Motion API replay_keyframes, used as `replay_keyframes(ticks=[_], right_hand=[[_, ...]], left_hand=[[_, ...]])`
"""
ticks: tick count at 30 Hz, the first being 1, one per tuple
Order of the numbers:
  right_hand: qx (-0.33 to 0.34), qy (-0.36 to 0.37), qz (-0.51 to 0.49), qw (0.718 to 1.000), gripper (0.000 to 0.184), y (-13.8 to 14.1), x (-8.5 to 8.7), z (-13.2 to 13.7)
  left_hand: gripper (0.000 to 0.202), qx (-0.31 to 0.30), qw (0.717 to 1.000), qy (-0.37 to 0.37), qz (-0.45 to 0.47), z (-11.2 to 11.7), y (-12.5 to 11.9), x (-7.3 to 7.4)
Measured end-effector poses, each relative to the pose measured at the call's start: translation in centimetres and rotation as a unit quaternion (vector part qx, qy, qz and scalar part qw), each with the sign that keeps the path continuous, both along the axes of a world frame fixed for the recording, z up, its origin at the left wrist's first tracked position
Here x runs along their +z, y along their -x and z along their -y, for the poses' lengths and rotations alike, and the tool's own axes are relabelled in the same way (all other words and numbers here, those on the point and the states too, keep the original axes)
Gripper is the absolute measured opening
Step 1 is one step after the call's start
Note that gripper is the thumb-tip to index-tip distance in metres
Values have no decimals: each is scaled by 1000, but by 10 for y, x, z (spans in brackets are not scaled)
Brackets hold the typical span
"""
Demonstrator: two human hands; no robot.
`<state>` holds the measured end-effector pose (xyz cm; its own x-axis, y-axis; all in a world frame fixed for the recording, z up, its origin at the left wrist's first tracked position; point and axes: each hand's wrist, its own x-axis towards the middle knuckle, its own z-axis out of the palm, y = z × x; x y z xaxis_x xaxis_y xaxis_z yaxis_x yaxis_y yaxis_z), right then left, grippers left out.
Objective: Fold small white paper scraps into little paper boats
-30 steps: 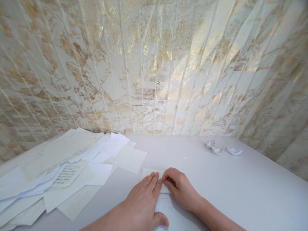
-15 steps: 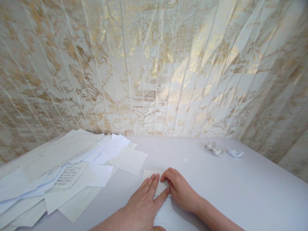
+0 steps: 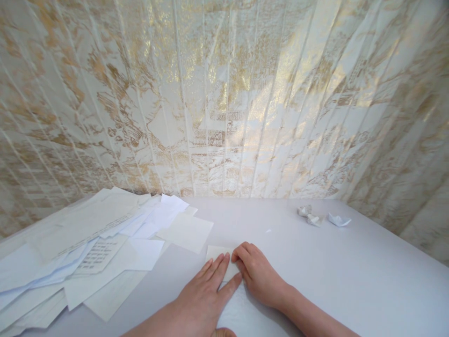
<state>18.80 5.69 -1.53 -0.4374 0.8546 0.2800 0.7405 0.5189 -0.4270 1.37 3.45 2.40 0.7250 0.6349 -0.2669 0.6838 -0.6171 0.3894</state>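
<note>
A small off-white sheet of paper (image 3: 216,252) lies on the table under both hands, and its lower part shows below a crossing edge or fold. My left hand (image 3: 205,292) rests flat on the sheet, with the fingers stretched forward and the thumb out to the right. My right hand (image 3: 257,269) is at the sheet's right side, its fingers curled and pressed together at the edge. Its fingertips partly hide that edge. The left thumb tip nearly meets the right hand.
A spread pile of loose papers (image 3: 115,292), some printed, covers the table's left side. Crumpled paper pieces (image 3: 310,216) and a folded white paper (image 3: 339,220) lie at the back right. A tiny paper scrap (image 3: 268,230) lies nearer. A patterned curtain (image 3: 224,117) hangs behind the table (image 3: 351,276).
The whole view has shifted slightly. Both hands keep nearly the same pose on the paper; the right hand's fingertips have moved very little along its edge.
</note>
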Motion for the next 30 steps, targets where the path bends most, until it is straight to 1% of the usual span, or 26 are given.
replay_keyframes(ticks=[2, 5, 6, 9, 14, 17, 20, 22, 23, 25, 26, 28, 30], right_hand=[[0, -2, 8, 1000, 21, 1, 2, 1], [-1, -6, 11, 1000, 20, 1, 3, 3], [-1, -8, 11, 1000, 20, 1, 3, 3], [0, -14, 11, 1000, 18, 0, 3, 3], [-8, -10, 15, 1000, 15, 2, 3, 3], [-19, -12, 23, 999, 10, 4, 4, 6], [-29, -18, 39, 999, 9, 6, 4, 8], [-29, -24, 56, 998, 9, 8, 5, 9], [-28, -26, 65, 997, 9, 9, 5, 9], [-25, -29, 84, 996, 10, 11, 6, 10], [-26, -28, 93, 995, 11, 12, 7, 11], [-30, -27, 105, 994, 15, 11, 8, 13], [-27, -25, 115, 993, 25, 8, 9, 15]], left_hand=[[87, -2, 1000, 9, -10, 1, 3, 1], [84, 12, 1000, 0, -13, 5, 6, 6], [81, 24, 1000, -17, -10, 7, 7, 8], [78, 40, 999, -30, -18, 14, 12, 12], [74, 51, 998, -45, -4, 19, 27, 9], [75, 71, 997, -39, -13, 22, 33, 11], [73, 88, 994, -43, -38, 22, 28, 17], [76, 83, 994, -56, -44, 19, 18, 18], [84, 78, 994, -56, -47, 16, 13, 17], [95, 50, 997, -51, -37, 9, 5, 11], [98, 39, 997, -63, -27, 4, 2, 7], [96, 28, 996, -83, -20, -5, 1, -3], [93, 26, 995, -96, -16, -12, 2, -11]])
